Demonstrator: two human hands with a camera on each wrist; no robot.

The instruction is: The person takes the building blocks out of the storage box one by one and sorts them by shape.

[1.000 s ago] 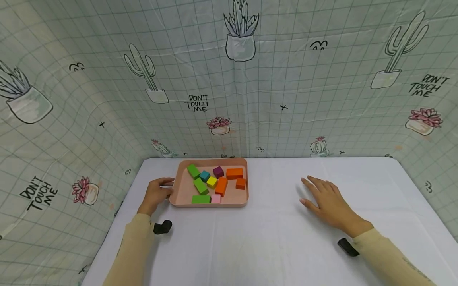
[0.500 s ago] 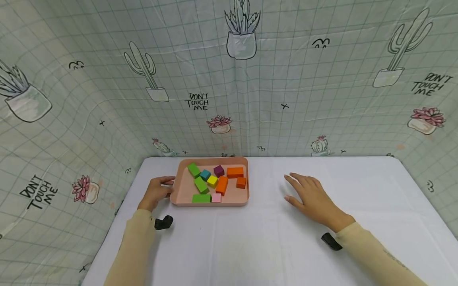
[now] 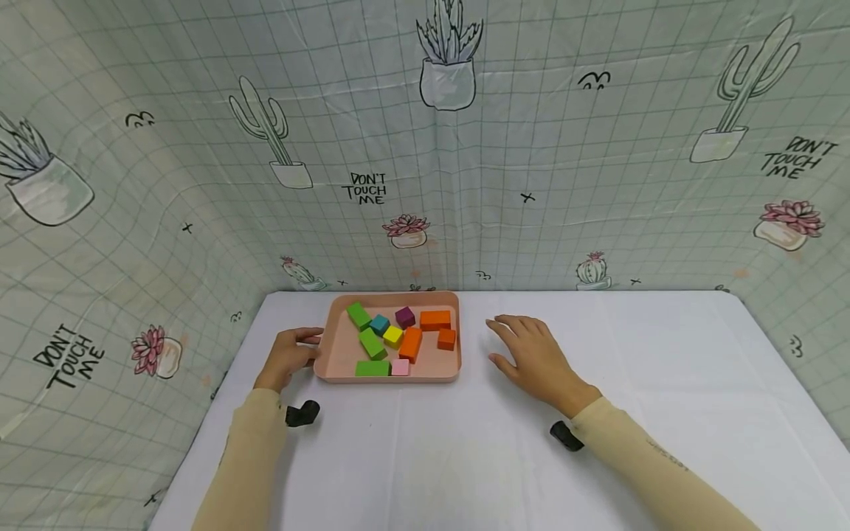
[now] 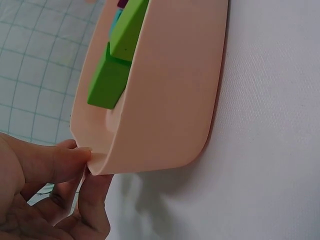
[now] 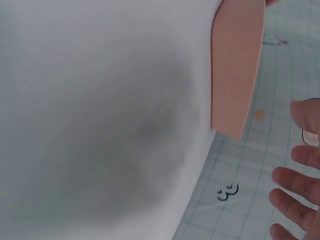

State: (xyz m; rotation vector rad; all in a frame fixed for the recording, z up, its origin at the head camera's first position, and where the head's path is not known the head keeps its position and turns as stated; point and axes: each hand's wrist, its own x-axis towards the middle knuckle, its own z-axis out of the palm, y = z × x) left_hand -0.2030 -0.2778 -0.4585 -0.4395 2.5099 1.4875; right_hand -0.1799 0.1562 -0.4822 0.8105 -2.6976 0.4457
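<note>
Leftward on a white table point(image 3: 425, 457), a pink tray point(image 3: 433, 365) holds 10 blocks point(image 3: 393, 338) (3 green); the left hand point(image 3: 287, 358) pinches its rim, the right hand point(image 3: 536, 361) hovers opposite, fingers loosely spread.

From head, looking forward and down over table point(image 3: 432, 450); from left wrist, close against tray point(image 4: 170, 90); from right, farther, sharing tray with both.
</note>
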